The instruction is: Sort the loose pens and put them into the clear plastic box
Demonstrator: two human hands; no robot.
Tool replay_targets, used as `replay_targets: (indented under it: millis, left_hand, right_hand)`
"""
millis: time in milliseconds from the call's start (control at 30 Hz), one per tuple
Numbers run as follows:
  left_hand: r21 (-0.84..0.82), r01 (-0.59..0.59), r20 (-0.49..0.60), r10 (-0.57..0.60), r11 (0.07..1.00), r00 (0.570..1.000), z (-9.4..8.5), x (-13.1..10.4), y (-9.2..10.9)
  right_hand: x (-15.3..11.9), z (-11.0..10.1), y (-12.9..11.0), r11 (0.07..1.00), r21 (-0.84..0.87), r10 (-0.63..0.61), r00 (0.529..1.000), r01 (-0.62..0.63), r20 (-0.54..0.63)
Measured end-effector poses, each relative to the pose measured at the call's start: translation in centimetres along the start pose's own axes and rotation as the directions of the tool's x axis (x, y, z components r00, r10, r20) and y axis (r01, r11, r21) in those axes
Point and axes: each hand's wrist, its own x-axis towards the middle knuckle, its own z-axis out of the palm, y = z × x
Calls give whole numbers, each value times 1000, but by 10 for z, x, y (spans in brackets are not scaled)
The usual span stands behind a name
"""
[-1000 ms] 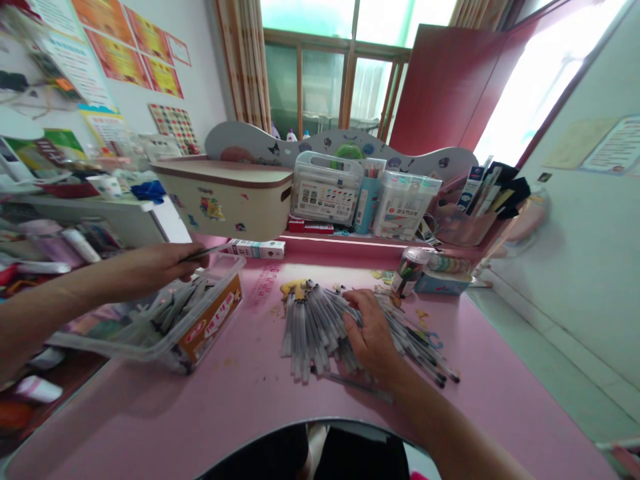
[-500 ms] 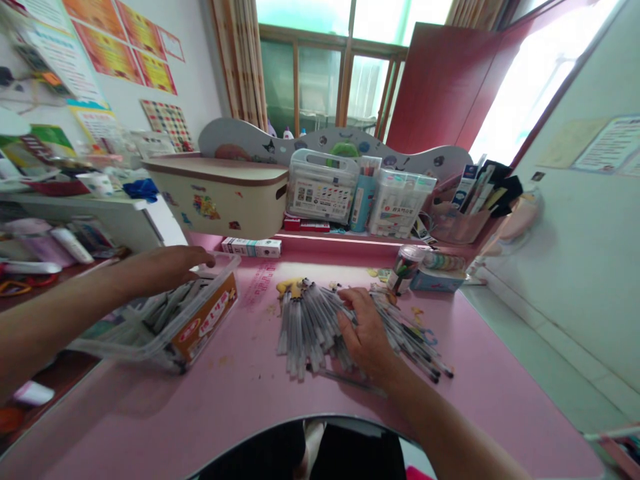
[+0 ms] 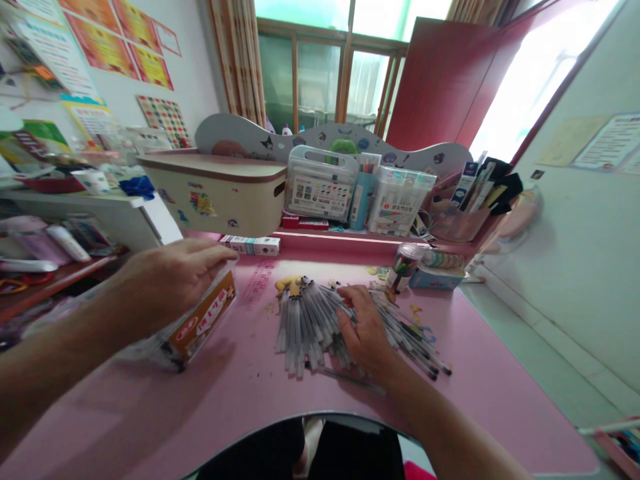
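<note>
On the pink desk (image 3: pixel 280 420) a fanned pile of clear pens with dark tips (image 3: pixel 307 327) is spread out. My right hand (image 3: pixel 365 327) rests on the middle of the pile, its fingers apart and relaxed. Over at the left, my left hand (image 3: pixel 185 270) is above a clear plastic box with an orange label (image 3: pixel 210 313), near its right rim. Its fingers are stretched out and nothing shows in them. The arm and hand hide most of the box's inside. One loose pen (image 3: pixel 345 380) lies in front of the pile.
A jar of pencils (image 3: pixel 404 267) and a blue box (image 3: pixel 437 279) stand behind the pile on the right. The shelf at the back holds a lidded cream bin (image 3: pixel 220 197), marker cases (image 3: pixel 320 183) and a pink pen holder (image 3: pixel 455 223). A small carton (image 3: pixel 253 245) lies below the bin.
My left hand has come nearer and to the right, from inside the box's far end to above its right rim. The right hand stays on the pens.
</note>
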Motion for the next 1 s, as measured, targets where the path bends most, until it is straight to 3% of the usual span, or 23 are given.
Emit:
replay_targets:
  millis: [100,200,333,433,600,767,1000]
  left_hand:
    - [-185,-64,257,112,981,960,19,-21,46]
    - [-244,53,407,53,968,912,56,-32,70]
    - [-260,287,510,-121,922,852,103,-27,68]
    - [-281,427,576,-204,859,791,122,-22,61]
    - [-246,455,601,-234,856,764,131,-20,56]
    - [-208,455,636,-234,866,735,122,-14,47]
    - [-114,410,597,-267,905,756,116,-17,50]
  right_hand:
    - [0,0,0,1000,-9,-2,1000,2,-2]
    - [1,-1,0,1000,-4,-1,1000,1,-5]
    - [2,-2,0,1000,-8,-1,1000,1,-13]
    - [1,-2,0,1000,-10,2,1000,-2,-8]
    - [0,-1,-1,1000,-13,0,1000,0,3]
    - [0,-1,-1,1000,-8,8,1000,-8,17]
    - [1,-2,-3,1000,2,10,999,-10,37]
